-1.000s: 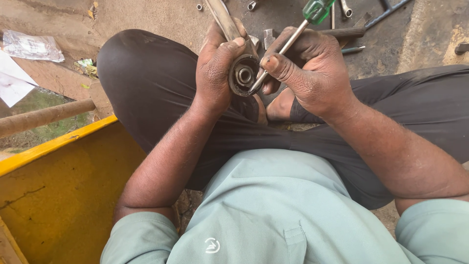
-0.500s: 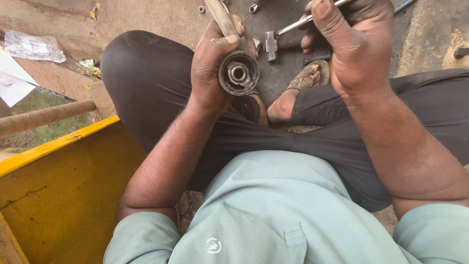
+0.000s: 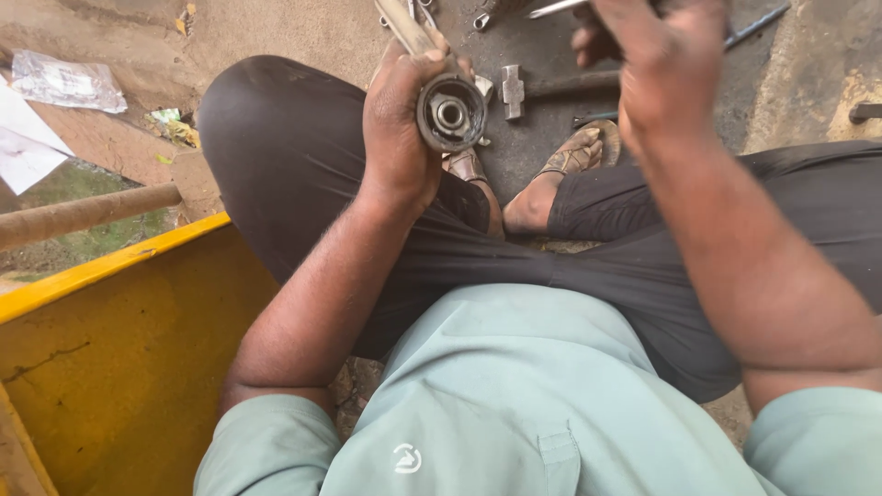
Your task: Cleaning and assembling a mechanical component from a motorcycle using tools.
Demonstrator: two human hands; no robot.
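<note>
Gripping a round metal hub [image 3: 451, 113] at centre frame, the left hand [image 3: 397, 129] wraps its fingers closed around it. The right hand [image 3: 666, 69], closed on a screwdriver shaft [image 3: 556, 8], has lifted to 1 o'clock, leaving the hub bore exposed. A hammer [image 3: 514, 90] lies beyond.

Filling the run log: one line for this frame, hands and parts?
left hand: grips round metal hub part, open end up | right hand: raised, holds screwdriver shaft, clear of hub | hammer on ground
</note>
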